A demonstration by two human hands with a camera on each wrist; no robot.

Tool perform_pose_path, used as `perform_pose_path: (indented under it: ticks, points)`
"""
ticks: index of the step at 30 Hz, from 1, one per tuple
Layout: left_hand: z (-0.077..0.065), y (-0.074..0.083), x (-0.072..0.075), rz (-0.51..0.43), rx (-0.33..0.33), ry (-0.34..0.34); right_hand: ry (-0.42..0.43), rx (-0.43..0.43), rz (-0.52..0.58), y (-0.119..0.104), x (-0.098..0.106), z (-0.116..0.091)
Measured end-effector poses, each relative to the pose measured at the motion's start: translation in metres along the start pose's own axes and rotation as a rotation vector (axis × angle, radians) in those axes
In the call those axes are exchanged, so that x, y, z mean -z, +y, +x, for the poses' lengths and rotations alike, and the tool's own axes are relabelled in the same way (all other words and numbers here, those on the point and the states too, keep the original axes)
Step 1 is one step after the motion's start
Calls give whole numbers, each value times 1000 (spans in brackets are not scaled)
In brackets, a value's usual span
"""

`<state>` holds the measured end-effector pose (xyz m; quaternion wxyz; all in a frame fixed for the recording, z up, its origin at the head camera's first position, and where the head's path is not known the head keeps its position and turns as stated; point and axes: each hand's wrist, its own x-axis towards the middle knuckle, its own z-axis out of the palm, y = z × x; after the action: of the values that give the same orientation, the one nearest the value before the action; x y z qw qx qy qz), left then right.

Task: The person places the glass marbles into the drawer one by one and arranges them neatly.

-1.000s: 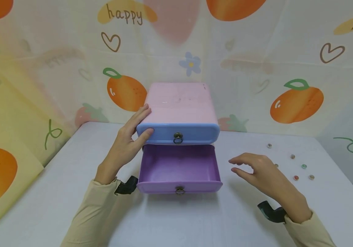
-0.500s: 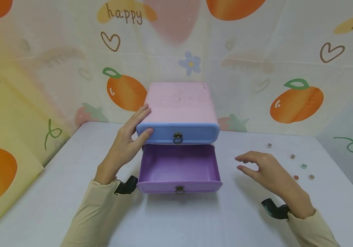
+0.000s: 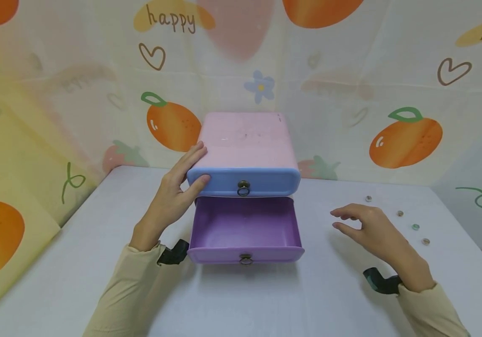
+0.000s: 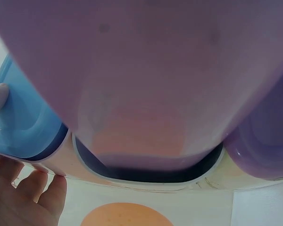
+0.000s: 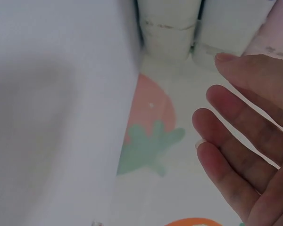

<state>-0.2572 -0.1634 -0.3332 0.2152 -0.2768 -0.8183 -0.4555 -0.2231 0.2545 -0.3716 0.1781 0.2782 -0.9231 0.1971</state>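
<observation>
Drawer cabinet point(image 3: 245, 140): centre of the counter point(image 3: 258, 304), far side; position matched the frames of the past second. Purple drawer point(image 3: 215, 256) likewise, pulled out toward the near side. Left hand point(image 3: 169, 201): no shift. Right hand point(image 3: 384, 234) had moved right and slightly far, away from the drawer. A red piece seen half a second earlier was now hidden by that hand.

Cabinet: pink top with a few dark marks; blue drawer point(image 3: 215, 183) closed above the purple one; a metal ring pull on each front. Left wrist view showed another purple front point(image 4: 269, 136), set in the cabinet on the opposite side of the pulled-out drawer from the blue.

Left fingers point(image 3: 186, 164): nearly straight, resting along the cabinet's left edge, thumb on the blue front, wide gap between. Right fingers: slightly bent, well parted from the thumb, holding nothing.

Edges: a strip of counter lay between the drawer's right edge and the right fingertips; a broad stretch ran along its near side. Four small round pieces point(image 3: 415, 227) showed beyond the right hand, near the counter's right edge. Printed cloth point(image 3: 329, 112) rose behind the cabinet.
</observation>
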Motion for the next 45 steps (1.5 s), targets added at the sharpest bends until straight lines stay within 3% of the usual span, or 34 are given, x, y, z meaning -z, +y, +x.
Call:
perform_pose_path:
  ticks: [19, 39, 45]
  points:
    - [0, 0, 0, 1, 12, -3, 35, -38, -15, 25, 1, -9]
    - [1, 2, 0, 1, 10, -5, -1, -131, -26, 53, 1, -17]
    - [1, 2, 0, 3, 20, -10, -52, -202, -20, 61, 4, -21]
